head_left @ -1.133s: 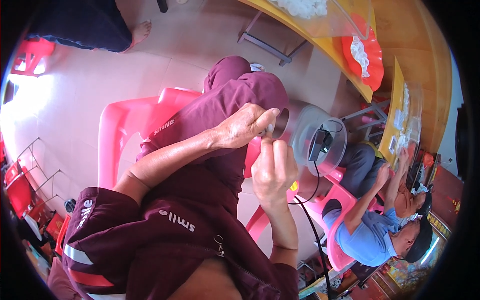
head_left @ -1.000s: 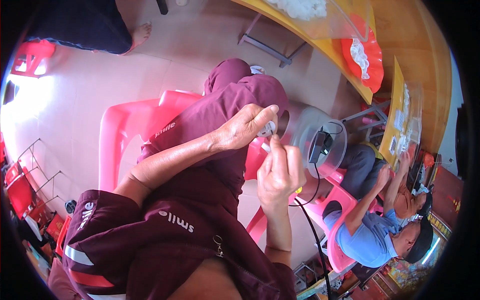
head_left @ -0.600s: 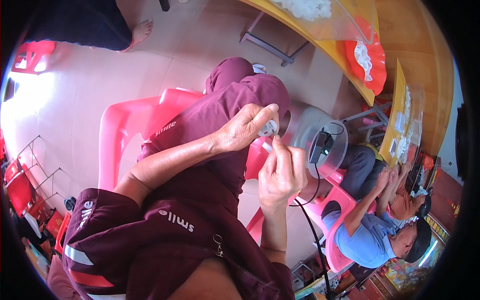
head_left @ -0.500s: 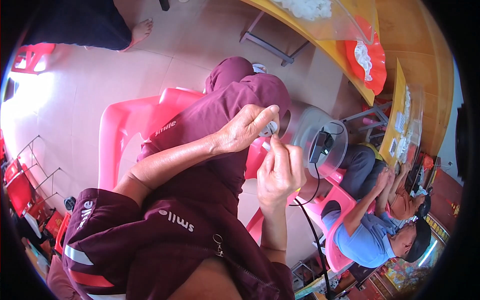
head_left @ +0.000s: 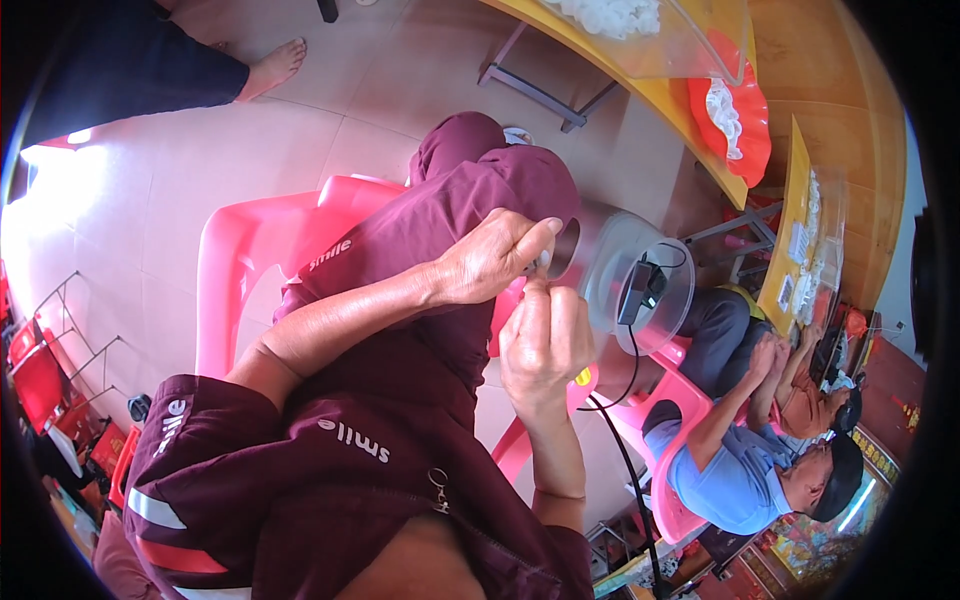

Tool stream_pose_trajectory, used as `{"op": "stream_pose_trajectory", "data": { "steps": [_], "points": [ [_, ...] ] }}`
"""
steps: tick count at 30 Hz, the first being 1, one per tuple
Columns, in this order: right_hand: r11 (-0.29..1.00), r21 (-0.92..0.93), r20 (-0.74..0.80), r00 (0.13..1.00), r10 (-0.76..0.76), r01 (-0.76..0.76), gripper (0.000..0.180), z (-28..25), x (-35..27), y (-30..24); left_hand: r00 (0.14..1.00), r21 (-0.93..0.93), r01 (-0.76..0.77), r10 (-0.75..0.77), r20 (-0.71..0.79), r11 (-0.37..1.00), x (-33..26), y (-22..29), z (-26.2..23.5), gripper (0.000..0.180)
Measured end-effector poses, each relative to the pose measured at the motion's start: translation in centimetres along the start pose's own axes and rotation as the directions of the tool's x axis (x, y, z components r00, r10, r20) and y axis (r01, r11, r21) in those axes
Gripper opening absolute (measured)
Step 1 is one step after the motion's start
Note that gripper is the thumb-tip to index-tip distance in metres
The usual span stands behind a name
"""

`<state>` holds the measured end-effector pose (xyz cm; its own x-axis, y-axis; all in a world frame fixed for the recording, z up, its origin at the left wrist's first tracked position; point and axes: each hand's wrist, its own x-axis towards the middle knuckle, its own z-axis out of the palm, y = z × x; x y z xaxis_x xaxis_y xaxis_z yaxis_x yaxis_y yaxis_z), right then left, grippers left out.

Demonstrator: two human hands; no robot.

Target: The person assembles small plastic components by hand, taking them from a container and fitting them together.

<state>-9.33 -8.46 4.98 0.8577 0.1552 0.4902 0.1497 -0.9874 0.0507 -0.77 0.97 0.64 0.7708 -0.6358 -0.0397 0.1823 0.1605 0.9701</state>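
My left hand (head_left: 490, 258) reaches in over my maroon-clad lap, its fingers curled closed around a small whitish round piece (head_left: 543, 260). Only a sliver of that piece shows past the thumb, so its kind is unclear. Just below, my right hand (head_left: 545, 345) is closed with thumb and index finger pinched up against the piece. Whatever sits inside the right-hand fingers is hidden. Close beyond both hands stands a clear round plastic tub (head_left: 655, 330), with a black adapter-like device (head_left: 640, 292) and its black cable on it.
A pink plastic chair (head_left: 225, 290) is at the left. Yellow tables hold white pieces in a clear tray and a red scalloped dish (head_left: 700, 100). At the right a person in a blue shirt (head_left: 730, 480) sits on a pink chair. Another person's bare foot (head_left: 275, 70) is at the upper left.
My right hand has shifted slightly left and up, now covering most of the whitish piece that showed before. My left hand stays put. The person at the upper left has moved a leg.
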Motion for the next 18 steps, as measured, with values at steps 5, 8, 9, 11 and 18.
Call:
{"op": "stream_pose_trajectory", "data": {
  "steps": [5,8,9,11,18],
  "points": [
    [0.993,0.080,-0.010,0.997,-0.080,0.081,0.010,0.2,-0.6,0.8,0.977,0.083,0.018,-0.035,0.208,0.996,0.5,-0.3,-0.9,0.045],
    [0.988,0.115,-0.004,0.995,-0.099,0.099,0.011,0.2,-0.6,1.2,0.972,0.089,0.032,-0.051,0.229,0.996,0.7,-0.3,-1.0,0.045],
    [0.989,0.112,-0.009,0.995,-0.097,0.097,0.011,0.2,-0.5,1.3,0.971,0.093,0.028,-0.049,0.233,0.995,0.8,-0.2,-1.0,0.045],
    [0.992,0.085,0.010,0.995,-0.097,0.096,0.011,0.0,-0.4,1.5,0.960,0.053,0.130,-0.139,0.242,0.990,0.8,0.2,-1.0,0.047],
    [0.934,0.307,-0.054,0.976,0.211,-0.184,0.028,-2.1,0.8,2.1,0.989,-0.257,0.090,-0.055,0.139,0.962,1.1,-0.1,-0.1,0.058]
  ]
}}
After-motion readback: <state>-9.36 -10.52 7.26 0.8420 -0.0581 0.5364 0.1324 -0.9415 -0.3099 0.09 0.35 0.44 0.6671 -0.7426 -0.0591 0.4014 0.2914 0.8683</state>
